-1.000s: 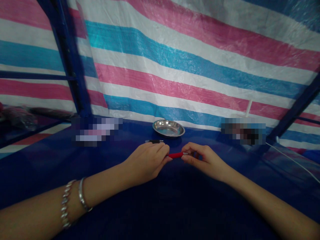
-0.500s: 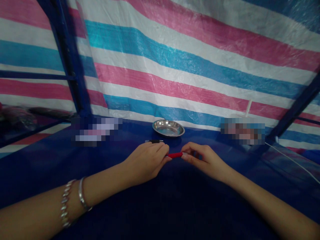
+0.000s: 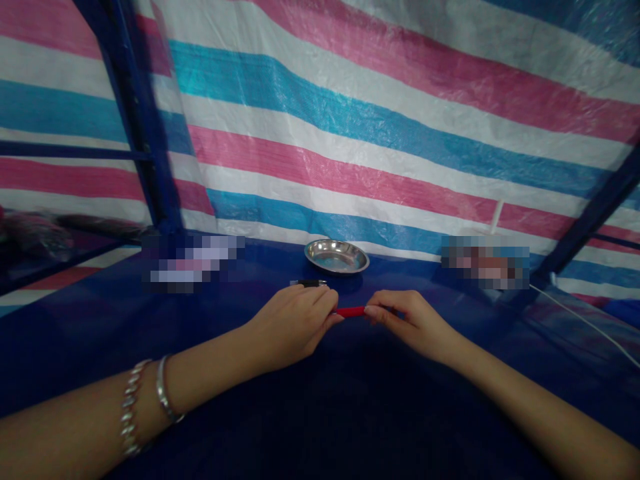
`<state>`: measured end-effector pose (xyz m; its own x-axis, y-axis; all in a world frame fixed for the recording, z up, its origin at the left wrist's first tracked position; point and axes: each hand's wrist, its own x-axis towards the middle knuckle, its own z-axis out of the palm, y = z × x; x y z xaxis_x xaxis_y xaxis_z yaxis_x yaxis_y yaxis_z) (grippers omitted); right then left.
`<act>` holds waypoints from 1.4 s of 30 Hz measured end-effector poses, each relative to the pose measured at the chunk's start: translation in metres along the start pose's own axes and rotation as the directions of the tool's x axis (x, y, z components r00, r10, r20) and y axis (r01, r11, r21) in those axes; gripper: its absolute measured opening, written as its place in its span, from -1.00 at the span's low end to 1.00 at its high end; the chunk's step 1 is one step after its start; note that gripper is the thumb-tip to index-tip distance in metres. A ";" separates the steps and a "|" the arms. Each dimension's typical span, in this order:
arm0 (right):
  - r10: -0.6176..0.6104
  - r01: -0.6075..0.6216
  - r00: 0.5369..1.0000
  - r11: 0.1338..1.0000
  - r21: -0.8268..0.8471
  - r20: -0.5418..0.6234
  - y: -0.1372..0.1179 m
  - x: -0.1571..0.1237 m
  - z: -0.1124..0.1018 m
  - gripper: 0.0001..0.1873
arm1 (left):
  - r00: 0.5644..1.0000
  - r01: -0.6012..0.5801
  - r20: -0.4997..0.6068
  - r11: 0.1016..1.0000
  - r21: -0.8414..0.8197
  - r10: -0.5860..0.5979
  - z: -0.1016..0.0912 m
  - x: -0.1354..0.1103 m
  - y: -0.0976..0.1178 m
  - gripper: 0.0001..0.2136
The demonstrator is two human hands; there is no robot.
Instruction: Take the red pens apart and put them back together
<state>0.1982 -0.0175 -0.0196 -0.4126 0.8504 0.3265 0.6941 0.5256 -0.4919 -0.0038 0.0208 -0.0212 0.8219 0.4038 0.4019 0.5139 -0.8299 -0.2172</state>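
A slim red pen (image 3: pixel 351 311) is held level between my two hands above the dark blue table. My left hand (image 3: pixel 295 323) is closed round its left part, which the fingers hide. The thumb and fingertips of my right hand (image 3: pixel 407 320) pinch the right end. Just beyond my left knuckles lies a black, pen-like thing (image 3: pixel 311 283) with pale ends, partly hidden by the hand. A shallow round metal dish (image 3: pixel 337 257) stands behind both hands near the table's back edge.
The dark blue table (image 3: pixel 410 413) runs back to a striped plastic sheet (image 3: pixel 320 147). Blue metal posts rise at left and right. Blurred-out items (image 3: pixel 195 263) lie back left, with another blurred patch (image 3: pixel 485 263) back right. A white cord (image 3: pixel 585 320) trails off rightward.
My right hand's fingers have closed down a little onto the red pen's end, shifting slightly to the right. My left hand and the dish have hardly moved.
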 end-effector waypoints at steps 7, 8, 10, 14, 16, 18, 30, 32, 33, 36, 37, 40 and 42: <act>-0.007 0.008 0.999 1.000 0.029 -0.038 -0.001 0.000 0.001 -0.84 | 1.000 0.006 0.016 1.000 -0.007 -0.006 -0.001 0.001 0.000 -0.85; -0.014 0.015 0.999 1.000 0.020 -0.036 -0.001 0.000 0.001 -0.84 | 1.000 0.008 0.019 1.000 -0.008 -0.008 -0.001 0.001 0.000 -0.85; -0.030 0.030 0.999 1.000 0.002 -0.030 0.000 0.000 0.000 -0.82 | 1.000 0.014 0.024 1.000 -0.006 -0.014 0.000 0.001 0.000 -0.85; -0.058 0.057 0.998 0.998 -0.023 -0.026 0.000 0.001 -0.001 -0.79 | 1.000 0.017 0.016 1.000 -0.007 -0.017 0.000 0.000 0.000 -0.84; -0.055 0.054 0.998 0.998 -0.030 -0.025 -0.001 0.001 -0.001 -0.79 | 1.000 0.013 0.010 1.000 -0.012 -0.013 0.000 0.001 0.000 -0.84; -0.044 0.044 0.999 0.999 -0.031 -0.021 -0.001 0.001 -0.001 -0.78 | 1.000 0.013 0.009 1.000 -0.012 -0.013 0.000 0.001 0.000 -0.85; 0.032 -0.044 0.984 0.997 -0.066 -0.175 0.005 0.001 -0.001 -0.86 | 0.966 0.249 0.027 0.959 0.136 -0.255 0.000 0.003 -0.012 -0.80; 0.038 -0.056 0.985 0.993 -0.104 -0.169 0.007 0.001 -0.002 -0.88 | 0.953 0.287 0.055 0.945 0.159 -0.299 0.001 0.003 -0.016 -0.81; 0.044 -0.065 0.985 0.990 -0.124 -0.166 0.008 0.001 -0.002 -0.88 | 0.946 0.303 0.063 0.938 0.170 -0.317 0.002 0.003 -0.018 -0.81; 0.069 -0.099 0.984 0.979 -0.180 -0.167 0.013 0.001 -0.005 -0.89 | 0.934 0.332 0.068 0.924 0.191 -0.350 0.005 0.003 -0.021 -0.80; 0.080 -0.113 0.982 0.974 -0.195 -0.171 0.015 0.001 -0.005 -0.89 | 0.933 0.336 0.069 0.921 0.195 -0.354 0.006 0.002 -0.021 -0.79; 0.112 -0.157 0.974 0.959 -0.236 -0.195 0.019 0.002 -0.007 -0.89 | 0.928 0.340 0.086 0.918 0.204 -0.362 0.007 0.001 -0.022 -0.78; 0.129 -0.185 0.968 0.947 -0.261 -0.215 0.021 0.002 -0.008 -0.89 | 0.924 0.340 0.109 0.917 0.208 -0.367 0.008 0.001 -0.022 -0.78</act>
<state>0.2164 -0.0050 -0.0226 -0.1827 0.8860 0.4262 0.8878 0.3349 -0.3155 -0.0126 0.0426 -0.0228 0.5974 0.7198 0.3536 0.8018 -0.5440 -0.2473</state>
